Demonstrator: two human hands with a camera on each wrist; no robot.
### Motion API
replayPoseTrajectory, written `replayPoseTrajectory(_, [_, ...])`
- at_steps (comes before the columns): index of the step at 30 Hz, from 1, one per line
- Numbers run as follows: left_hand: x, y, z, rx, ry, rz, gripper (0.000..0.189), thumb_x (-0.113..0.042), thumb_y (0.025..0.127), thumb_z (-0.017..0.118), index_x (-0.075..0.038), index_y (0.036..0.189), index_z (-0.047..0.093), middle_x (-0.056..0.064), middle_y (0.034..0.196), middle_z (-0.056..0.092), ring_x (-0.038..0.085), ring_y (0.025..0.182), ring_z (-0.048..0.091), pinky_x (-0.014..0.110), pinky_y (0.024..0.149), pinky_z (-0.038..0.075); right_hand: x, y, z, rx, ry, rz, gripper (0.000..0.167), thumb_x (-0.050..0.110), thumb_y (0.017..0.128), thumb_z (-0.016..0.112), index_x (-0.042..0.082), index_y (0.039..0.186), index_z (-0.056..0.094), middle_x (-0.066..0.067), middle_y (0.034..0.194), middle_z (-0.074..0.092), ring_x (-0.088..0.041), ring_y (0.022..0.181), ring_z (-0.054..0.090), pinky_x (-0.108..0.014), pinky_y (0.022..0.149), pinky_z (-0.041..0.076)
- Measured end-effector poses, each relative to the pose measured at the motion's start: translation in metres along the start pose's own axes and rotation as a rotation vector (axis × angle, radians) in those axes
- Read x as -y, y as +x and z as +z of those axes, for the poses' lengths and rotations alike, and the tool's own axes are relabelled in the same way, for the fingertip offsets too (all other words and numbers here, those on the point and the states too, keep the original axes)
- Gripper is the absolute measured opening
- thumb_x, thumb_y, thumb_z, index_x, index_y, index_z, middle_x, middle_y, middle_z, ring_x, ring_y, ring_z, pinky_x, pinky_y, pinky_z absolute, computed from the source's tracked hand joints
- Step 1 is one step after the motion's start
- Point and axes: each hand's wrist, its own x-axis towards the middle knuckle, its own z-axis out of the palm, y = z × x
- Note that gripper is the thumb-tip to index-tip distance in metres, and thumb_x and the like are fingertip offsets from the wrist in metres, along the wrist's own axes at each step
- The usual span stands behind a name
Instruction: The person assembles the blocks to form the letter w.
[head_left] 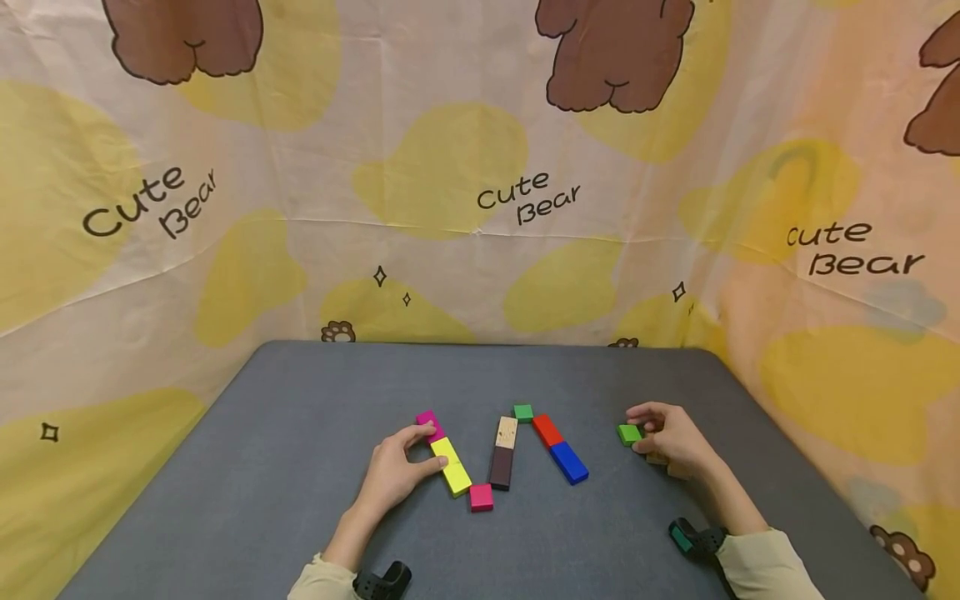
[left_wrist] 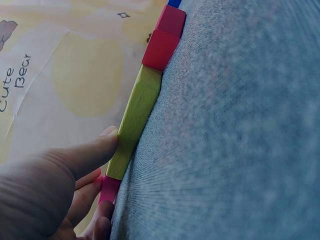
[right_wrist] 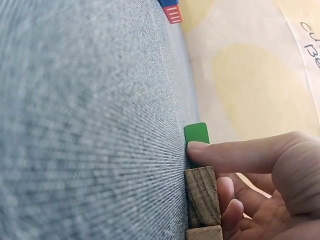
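In the head view my left hand (head_left: 393,473) lies along the left side of a slanted row. Its index fingertip rests on a magenta block (head_left: 426,416), and the thumb touches a yellow block (head_left: 453,475); both show in the left wrist view too. Over on the right, the thumb and index finger of my right hand (head_left: 671,437) pinch a light green block (head_left: 627,434) at the table surface. In the right wrist view a brown wooden block (right_wrist: 202,195) is right beside the other fingers, with a second wooden block (right_wrist: 204,233) adjoining it; my hand hides them from the head view.
Between my hands a zigzag continues on the grey table (head_left: 300,467): a hot pink block (head_left: 482,498), a dark brown block (head_left: 501,468), a pale wooden block (head_left: 506,432), a green block (head_left: 522,413), a red block (head_left: 547,430) and a blue block (head_left: 569,463). A printed curtain (head_left: 450,167) hangs behind the table.
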Motion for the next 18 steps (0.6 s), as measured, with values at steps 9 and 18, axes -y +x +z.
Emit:
replayPoseTrajectory(9, [0.001, 0.0, 0.0, 0.004, -0.004, -0.004, 0.054, -0.024, 0.078, 0.086, -0.008, 0.125, 0.067, 0.013, 0.124, 0.065, 0.034, 0.126, 0.05, 0.059, 0.102, 0.035, 0.005, -0.004, 0.0, -0.015, 0.002, 0.009, 0.048, -0.004, 0.076, 0.081, -0.007, 0.12, 0.062, -0.016, 0.106, 0.065, -0.027, 0.086, 0.051, -0.027, 0.063, 0.047])
replayPoseTrajectory(18, [0.003, -0.001, -0.002, 0.001, -0.015, -0.006, 0.053, -0.024, 0.078, 0.085, -0.008, 0.125, 0.067, 0.013, 0.125, 0.065, 0.033, 0.126, 0.05, 0.057, 0.102, 0.037, 0.016, -0.019, 0.012, -0.107, 0.034, -0.038, 0.05, -0.002, 0.076, 0.082, -0.005, 0.122, 0.062, -0.016, 0.107, 0.065, -0.033, 0.099, 0.059, -0.028, 0.072, 0.053])
